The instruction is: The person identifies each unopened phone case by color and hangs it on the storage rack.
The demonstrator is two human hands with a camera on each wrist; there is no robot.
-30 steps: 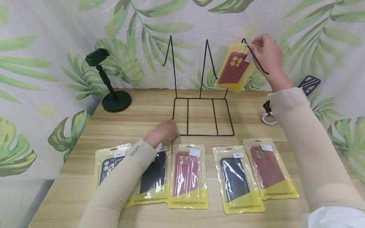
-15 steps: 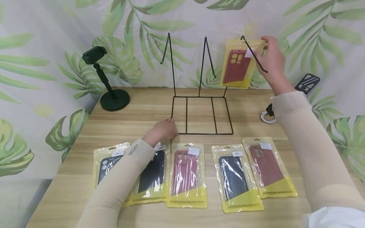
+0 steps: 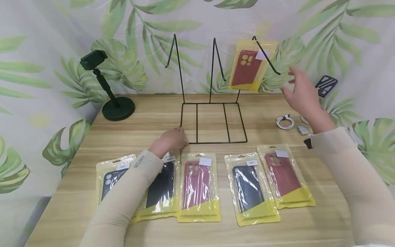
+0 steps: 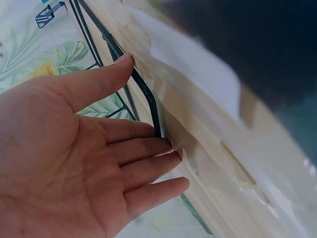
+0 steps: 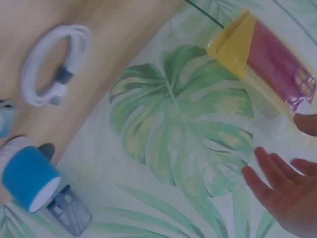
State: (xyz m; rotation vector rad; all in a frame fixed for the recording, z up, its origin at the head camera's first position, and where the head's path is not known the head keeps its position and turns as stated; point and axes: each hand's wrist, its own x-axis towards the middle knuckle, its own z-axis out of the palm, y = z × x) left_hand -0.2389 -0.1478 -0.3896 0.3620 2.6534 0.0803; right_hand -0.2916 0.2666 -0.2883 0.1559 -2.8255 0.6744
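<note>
Head view: left sleeve [image 3: 140,162] perhaps reads "Leo.Slim".

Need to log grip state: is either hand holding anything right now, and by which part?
Nothing is held. The right hand is open in the air, clear of the hanging red case packet. The left hand rests flat-fingered against the wire rack base corner.

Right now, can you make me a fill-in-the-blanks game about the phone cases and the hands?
1. The red phone case in its yellow bag hangs on the black wire ____.
2. The number of bagged cases lying flat on the table is ____.
3. The left hand touches the rack at its front ____ corner.
4. The right hand is open and holds ____.

Missing words: rack; five; left; nothing
</note>
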